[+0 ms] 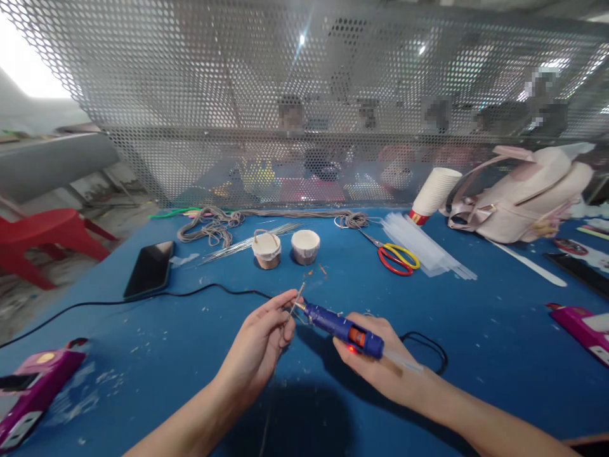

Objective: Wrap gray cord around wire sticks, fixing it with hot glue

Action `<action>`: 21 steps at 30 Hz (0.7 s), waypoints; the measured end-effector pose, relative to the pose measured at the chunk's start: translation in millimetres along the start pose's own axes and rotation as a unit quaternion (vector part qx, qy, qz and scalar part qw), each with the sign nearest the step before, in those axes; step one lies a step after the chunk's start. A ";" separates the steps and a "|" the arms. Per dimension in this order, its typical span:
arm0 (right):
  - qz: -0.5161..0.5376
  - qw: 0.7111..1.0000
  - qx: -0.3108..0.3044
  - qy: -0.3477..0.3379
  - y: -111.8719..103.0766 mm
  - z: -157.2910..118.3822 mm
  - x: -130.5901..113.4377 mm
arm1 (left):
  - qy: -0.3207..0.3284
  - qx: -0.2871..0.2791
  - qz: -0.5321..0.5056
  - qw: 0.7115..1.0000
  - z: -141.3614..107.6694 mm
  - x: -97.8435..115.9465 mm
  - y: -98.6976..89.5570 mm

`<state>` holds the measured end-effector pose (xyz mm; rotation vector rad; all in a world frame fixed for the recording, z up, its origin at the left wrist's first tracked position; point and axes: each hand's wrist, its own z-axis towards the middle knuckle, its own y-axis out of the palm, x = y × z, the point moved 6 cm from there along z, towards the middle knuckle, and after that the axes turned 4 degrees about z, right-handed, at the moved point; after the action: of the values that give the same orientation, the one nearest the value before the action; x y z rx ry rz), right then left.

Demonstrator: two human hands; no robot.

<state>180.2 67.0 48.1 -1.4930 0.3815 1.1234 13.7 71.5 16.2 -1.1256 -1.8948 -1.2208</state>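
My right hand (375, 355) is wrapped round a blue hot glue gun (340, 325), its red light glowing and a clear glue stick (404, 362) poking out of the back. The nozzle points left and meets or nearly meets a thin grey cord (298, 294). Between the thumb and fingers of my left hand (261, 336) that cord is pinched, its short end up and a long tail hanging toward me. Beyond the hands stand two small cups with white covers: one cup (267, 249) has a cord handle on top, the other cup (305, 247) has none.
Red-and-yellow scissors (398, 259) lie near translucent strips (423, 244), stacked paper cups (435, 193) and a pink backpack (528, 193). At left are a phone (150, 270), cord coils (209, 225), wires (250, 241) and a purple power strip (42, 393). A perforated metal screen (214, 95) stands behind.
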 end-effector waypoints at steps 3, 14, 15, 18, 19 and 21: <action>-0.014 0.999 -0.036 -0.016 5.2 -1.0 -0.9 | 0.003 0.000 -0.005 1.000 0.4 0.6 0.0; -0.008 0.999 -0.036 -0.013 7.9 -1.6 3.1 | 0.007 -0.004 0.000 1.000 0.9 1.1 -2.2; -0.005 1.000 -0.028 -0.013 6.6 -1.2 2.9 | 0.007 -0.004 0.000 1.000 0.9 1.0 -2.2; 0.014 1.000 0.007 0.004 -0.1 1.7 2.5 | 0.004 -0.009 0.004 1.000 0.9 0.4 -1.8; 0.018 1.000 0.013 0.011 -1.5 2.5 2.3 | 0.003 -0.011 0.005 1.000 0.9 0.1 -1.6; 0.013 1.000 0.016 0.013 -2.3 3.0 0.9 | 0.001 -0.015 0.006 1.000 1.1 -0.1 -1.2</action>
<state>181.2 70.6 49.2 -1.4795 0.4354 1.1157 12.7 72.2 15.2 -1.1493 -1.8716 -1.2459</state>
